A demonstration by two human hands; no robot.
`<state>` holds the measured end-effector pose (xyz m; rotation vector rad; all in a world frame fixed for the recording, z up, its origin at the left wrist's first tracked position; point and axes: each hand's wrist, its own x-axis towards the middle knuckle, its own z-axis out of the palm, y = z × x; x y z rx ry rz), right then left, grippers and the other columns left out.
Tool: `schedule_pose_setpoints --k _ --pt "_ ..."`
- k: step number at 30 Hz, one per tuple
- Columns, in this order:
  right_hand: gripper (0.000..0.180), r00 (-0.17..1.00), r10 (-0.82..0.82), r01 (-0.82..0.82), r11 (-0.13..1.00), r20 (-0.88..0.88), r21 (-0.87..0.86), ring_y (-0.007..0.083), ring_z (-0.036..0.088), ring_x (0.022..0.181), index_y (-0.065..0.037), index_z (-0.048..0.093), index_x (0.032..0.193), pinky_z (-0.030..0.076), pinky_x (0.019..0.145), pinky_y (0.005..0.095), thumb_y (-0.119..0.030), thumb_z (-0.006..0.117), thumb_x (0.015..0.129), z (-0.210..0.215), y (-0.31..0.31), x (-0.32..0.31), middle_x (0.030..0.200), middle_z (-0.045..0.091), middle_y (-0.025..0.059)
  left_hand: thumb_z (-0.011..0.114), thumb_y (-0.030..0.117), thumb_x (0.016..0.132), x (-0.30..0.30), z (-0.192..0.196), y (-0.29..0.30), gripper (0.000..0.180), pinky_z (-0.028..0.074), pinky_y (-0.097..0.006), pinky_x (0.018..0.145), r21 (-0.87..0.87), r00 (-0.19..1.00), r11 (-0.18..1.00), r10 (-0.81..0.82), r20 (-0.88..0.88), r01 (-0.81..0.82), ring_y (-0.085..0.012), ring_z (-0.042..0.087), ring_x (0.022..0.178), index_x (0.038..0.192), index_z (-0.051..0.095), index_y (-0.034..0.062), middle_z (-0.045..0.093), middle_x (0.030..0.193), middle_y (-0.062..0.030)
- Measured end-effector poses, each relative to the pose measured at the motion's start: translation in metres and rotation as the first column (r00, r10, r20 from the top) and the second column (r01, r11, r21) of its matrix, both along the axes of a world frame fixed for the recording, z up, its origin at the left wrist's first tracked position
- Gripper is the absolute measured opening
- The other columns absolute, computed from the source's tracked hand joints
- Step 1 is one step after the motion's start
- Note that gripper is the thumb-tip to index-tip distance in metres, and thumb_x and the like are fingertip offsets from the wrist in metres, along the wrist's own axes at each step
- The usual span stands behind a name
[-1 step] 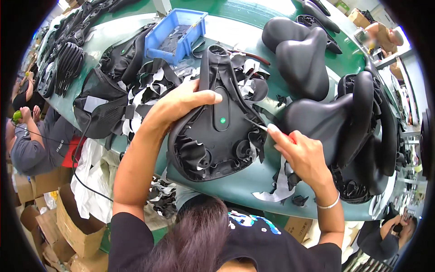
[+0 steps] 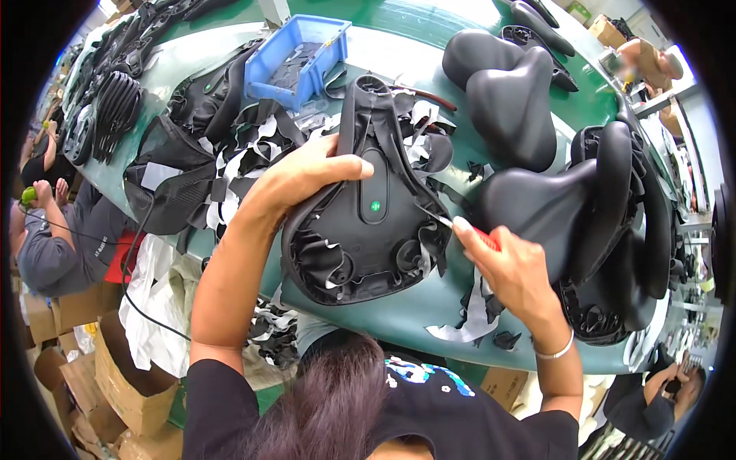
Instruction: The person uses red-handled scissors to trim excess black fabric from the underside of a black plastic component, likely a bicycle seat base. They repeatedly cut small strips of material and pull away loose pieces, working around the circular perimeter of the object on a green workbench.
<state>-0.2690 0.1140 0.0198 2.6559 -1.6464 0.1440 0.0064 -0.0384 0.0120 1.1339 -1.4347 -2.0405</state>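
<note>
An upturned black bicycle saddle (image 2: 341,239) rests at the front of the table, its narrow nose pointing away from me. Gathered black cover material lines its inner rim, and a small green sticker marks the middle. My left hand (image 2: 322,170) is closed around the saddle's left side near the nose, thumb on the underside. In my right hand (image 2: 512,268) is a red-handled tool (image 2: 488,238) with a thin metal tip; its exact kind is unclear. That tip touches the cover edge on the saddle's right side.
Smooth black saddles (image 2: 512,115) lie at the right. A blue bin (image 2: 299,97) holding dark pieces stands beyond the saddle. Black and white scraps (image 2: 261,146) litter the table's left part; a pale strip (image 2: 468,328) lies near the front edge. Another person (image 2: 61,249) sits at far left.
The saddle has shifted very slightly left. The tool's tip has slid a little along the right rim, with my right hand moving barely; my left hand keeps its hold.
</note>
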Motion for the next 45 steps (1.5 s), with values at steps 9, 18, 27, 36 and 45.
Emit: schedule_pose_setpoints --k 9,18,27,36,45 --pt "0.064 0.833 -0.432 0.346 0.894 0.346 0.283 0.0307 0.059 0.057 -0.011 0.044 0.139 0.047 0.053 0.0398 -0.009 0.07 0.08 -0.027 0.07 0.06 0.078 0.062 0.0154 0.068 0.028 0.073 0.035 -0.031 0.057 0.052 0.048 -0.028 0.078 -0.021 0.924 0.925 0.381 0.021 -0.381 -0.0136 0.057 0.086 0.113 0.055 -0.0025 0.059 0.095 -0.0065" --pt "0.047 0.696 -0.314 0.243 0.949 0.645 0.199 0.0219 0.066 0.063 -0.006 0.057 0.127 0.051 0.057 0.0296 -0.003 0.065 0.081 -0.004 0.031 0.037 0.093 0.069 0.017 0.067 0.041 0.08 -0.024 -0.009 0.074 0.04 0.042 -0.039 0.069 -0.767 0.703 0.353 0.317 0.637 0.536 -0.0281 0.057 0.072 0.068 0.059 0.0045 0.06 0.073 -0.0097" --pt "0.062 0.974 -0.07 0.055 0.996 0.217 0.074 0.0196 0.05 0.044 -0.017 0.05 0.136 0.04 0.043 0.0345 -0.008 0.067 0.078 0.004 0.005 0.035 0.058 0.047 0.0046 0.061 0.022 0.083 -0.014 -0.021 0.058 0.028 0.039 -0.032 0.063 -0.832 0.94 0.452 -0.046 0.337 0.32 -0.0194 0.047 0.058 0.063 0.057 0.0025 0.054 0.059 -0.005" --pt "0.055 0.865 -0.444 0.379 0.883 0.233 0.276 0.0283 0.062 0.06 -0.011 0.051 0.134 0.047 0.053 0.0366 -0.008 0.067 0.081 -0.015 0.079 0.07 0.08 0.065 0.0149 0.055 0.019 0.091 0.003 -0.014 0.051 0.027 0.032 -0.02 0.051 0.062 0.579 0.947 0.243 -0.778 -0.315 -0.008 0.044 0.055 0.069 0.057 0.0034 0.053 0.065 -0.0035" --pt "0.058 0.937 -0.346 0.343 0.937 0.045 0.064 0.031 0.052 0.047 -0.015 0.042 0.14 0.042 0.046 0.0406 -0.017 0.061 0.085 -0.011 0.019 0.054 0.06 0.053 0.0109 0.07 0.014 0.064 -0.044 -0.016 0.008 0.022 0.039 -0.038 0.073 -0.997 0.97 0.002 0.231 0.07 0.072 -0.0249 0.048 0.072 0.058 0.052 0.0038 0.049 0.064 -0.0059"
